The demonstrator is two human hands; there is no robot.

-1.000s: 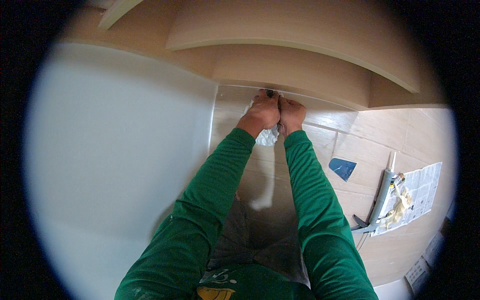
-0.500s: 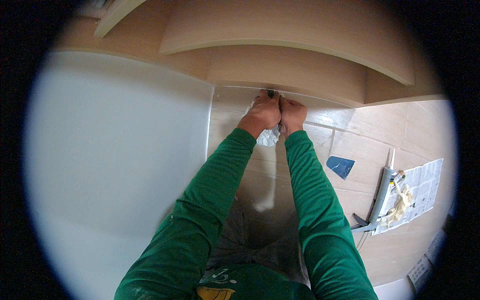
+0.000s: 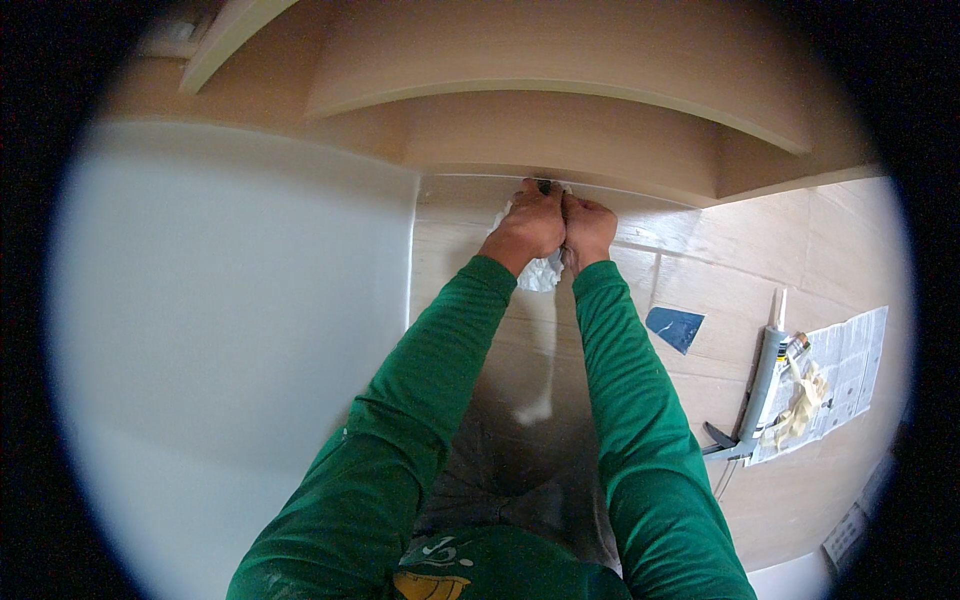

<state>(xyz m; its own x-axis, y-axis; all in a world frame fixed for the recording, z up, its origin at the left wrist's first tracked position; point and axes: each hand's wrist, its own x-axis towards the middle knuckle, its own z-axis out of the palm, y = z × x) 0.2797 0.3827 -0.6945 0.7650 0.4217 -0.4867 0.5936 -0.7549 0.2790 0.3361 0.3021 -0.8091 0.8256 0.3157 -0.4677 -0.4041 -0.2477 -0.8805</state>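
Observation:
My left hand point(image 3: 535, 222) is closed round a crumpled white paper point(image 3: 541, 274), which bulges out below the palm and beside the fingers. Right against it, my right hand point(image 3: 590, 226) is also closed, its fingers turned inward and mostly hidden. A small dark thing point(image 3: 544, 187) shows at the left hand's fingertips; its kind is too hidden to tell. Both hands are low at the foot of the wooden cabinet point(image 3: 560, 152), where a thin white line runs along the joint with the tiled floor point(image 3: 455, 225).
A white wall panel point(image 3: 240, 300) stands at left, and cabinet shelves overhang at the top. To the right lie a blue flat piece point(image 3: 675, 328), a caulking gun point(image 3: 762, 385), and a newspaper sheet point(image 3: 850, 350) with crumpled pale-yellow strips point(image 3: 800, 405) on it.
The view has shifted slightly. Both hands stay together at the cabinet's foot, with a slight shift to the right along the joint.

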